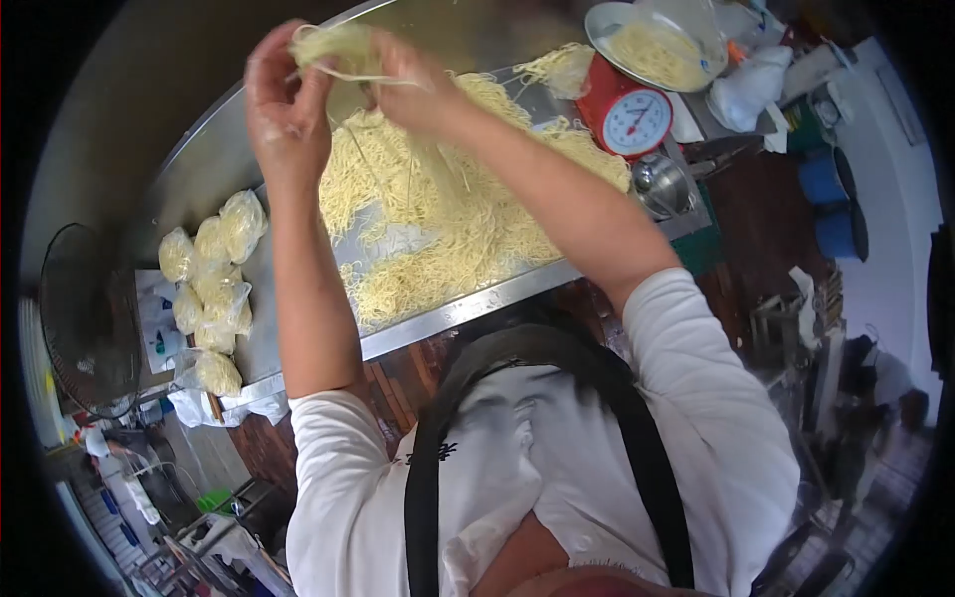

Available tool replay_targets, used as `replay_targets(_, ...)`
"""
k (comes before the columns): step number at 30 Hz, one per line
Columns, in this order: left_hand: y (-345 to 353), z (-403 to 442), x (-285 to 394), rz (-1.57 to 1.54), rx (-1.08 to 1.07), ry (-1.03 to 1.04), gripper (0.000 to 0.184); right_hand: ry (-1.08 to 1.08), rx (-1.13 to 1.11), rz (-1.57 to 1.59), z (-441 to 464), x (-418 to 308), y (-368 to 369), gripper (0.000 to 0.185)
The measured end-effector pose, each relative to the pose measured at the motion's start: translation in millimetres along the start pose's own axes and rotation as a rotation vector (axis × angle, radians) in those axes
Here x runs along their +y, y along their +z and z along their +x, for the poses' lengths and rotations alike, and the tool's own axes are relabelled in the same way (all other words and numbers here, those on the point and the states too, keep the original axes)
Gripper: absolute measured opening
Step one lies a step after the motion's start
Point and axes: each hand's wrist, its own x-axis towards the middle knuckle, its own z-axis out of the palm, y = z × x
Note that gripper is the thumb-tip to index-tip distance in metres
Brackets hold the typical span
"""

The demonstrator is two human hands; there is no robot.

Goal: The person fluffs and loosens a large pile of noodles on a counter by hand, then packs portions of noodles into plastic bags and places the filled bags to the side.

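My left hand (pixel 284 95) is raised over the far side of the metal worktable, its fingers curled round a small bunch of pale yellow noodles (pixel 333 45). Close beside it, my right hand (pixel 413 85) grips the same bunch from the other side, partly smeared by motion. Loose strands stick out between the two hands. Below them a large heap of noodles (pixel 468 224) spreads across the tabletop, and a blurred streak of strands hangs beneath my right wrist.
Several tied plastic bags of noodles (pixel 214 274) lie at the left. A red dial scale (pixel 637 121) carrying a bowl of noodles (pixel 657 55) stands at the right, by a steel bowl (pixel 662 186). A round fan (pixel 90 318) is at far left. The table's raised metal edge (pixel 468 310) faces me.
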Motion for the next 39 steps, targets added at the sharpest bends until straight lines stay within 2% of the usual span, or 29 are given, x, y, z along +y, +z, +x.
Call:
replay_targets(2, 13, 4, 6, -0.187, 0.163, 0.05, 0.043, -0.182, 0.113, -0.157, 45, -38, -14, 0.036)
replay_targets(4, 32, -19, -30, -0.075, -0.03, -0.042, 0.048, -0.517, 0.335, -0.137, 94, -49, -23, 0.03)
replay_targets(5, 47, -40, -62, 0.067, -0.13, -0.223, 0.062, -0.429, 0.257, 0.115, 111, -45, -31, 0.03)
replay_targets(6, 57, -64, -64, -0.039, -0.389, -0.526, 0.058, -0.332, 0.175, 0.362, 118, -42, -41, 0.03)
replay_targets(8, 65, -111, -151, -0.31, -0.468, -0.715, 0.047, -0.109, -0.014, 1.149, 99, -35, -74, 0.022)
replay_targets(9, 60, -106, -143, -0.331, -0.294, -0.801, 0.044, -0.094, -0.063, 0.162, 71, -37, -95, 0.029)
replay_targets(11, 46, -95, -114, -0.372, 0.065, -0.966, 0.038, 0.119, -0.068, -0.383, 11, 28, -108, 0.039)
replay_targets(12, 35, -84, -126, -0.422, -0.009, -0.916, 0.034, 0.336, -0.103, -0.182, -15, 29, -95, 0.042)
replay_targets(13, 34, -72, -115, -0.34, -0.127, -0.859, 0.029, 0.558, -0.099, 0.002, -40, 30, -82, 0.045)
replay_targets(15, 39, -45, -94, -0.097, -0.367, -0.675, 0.024, 0.595, -0.399, -0.24, -81, 74, -49, 0.053)
replay_targets(17, 50, -31, -86, 0.213, -0.601, -0.426, 0.023, 0.535, -0.424, -0.18, -111, 116, -11, 0.06)
replay_targets(20, 42, -15, -50, 0.338, -0.713, -0.291, 0.024, 0.586, -0.202, 0.13, -105, 129, 2, 0.058)
replay_targets(21, 31, -8, -30, 0.353, -0.65, -0.345, 0.038, 0.708, -0.189, -0.011, -80, 79, -10, 0.053)
replay_targets(22, 30, -12, -41, 0.105, -0.458, -0.303, 0.045, 0.691, -0.12, 0.039, -59, 48, -20, 0.049)
replay_targets(23, 32, -20, -61, -0.141, -0.261, -0.257, 0.053, 0.672, -0.05, 0.086, -47, 34, -26, 0.045)
replay_targets(24, 36, -29, -77, -0.383, -0.059, -0.207, 0.061, 0.509, 0.016, 0.24, -32, 46, -30, 0.042)
replay_targets(25, 51, -40, -80, -0.468, -0.169, -0.362, 0.074, 0.338, 0.081, 0.389, -17, 56, -34, 0.039)
replay_targets(26, 66, -79, -139, -0.523, -0.214, -0.556, 0.082, 0.358, 0.113, 0.541, -10, 40, -39, 0.04)
replay_targets(27, 73, -90, -94, -0.289, -0.423, -0.669, 0.082, 0.377, 0.144, 0.693, 3, 11, -50, 0.041)
replay_targets(28, 79, -104, -87, -0.219, -0.516, -0.73, 0.064, 0.389, 0.171, 0.84, 12, -6, -62, 0.042)
replay_targets(30, 80, -122, -157, -0.46, -0.603, -0.718, 0.043, 0.398, 0.209, 0.719, 7, 16, -91, 0.049)
replay_targets(31, 71, -113, -149, -0.411, -0.438, -0.745, 0.038, 0.397, 0.228, 0.66, 2, 30, -103, 0.053)
replay_targets(32, 58, -98, -130, -0.361, -0.267, -0.77, 0.035, 0.381, 0.141, 0.647, -11, 45, -110, 0.056)
replay_targets(34, 38, -52, -94, -0.059, -0.407, -0.657, 0.036, 0.357, -0.034, 0.624, -49, 74, -111, 0.063)
replay_targets(35, 39, -27, -48, 0.128, -0.492, -0.582, 0.032, 0.308, -0.09, 0.333, -66, 74, -95, 0.067)
replay_targets(37, 51, 5, -37, 0.276, -0.625, -0.124, 0.033, 0.265, -0.177, -0.137, -81, 94, -48, 0.072)
replay_targets(38, 56, 19, -17, 0.335, -0.718, -0.085, 0.033, 0.276, -0.209, -0.318, -82, 109, -30, 0.072)
replay_targets(39, 57, 31, 1, 0.394, -0.813, -0.043, 0.033, 0.328, -0.266, -0.42, -73, 94, -26, 0.07)
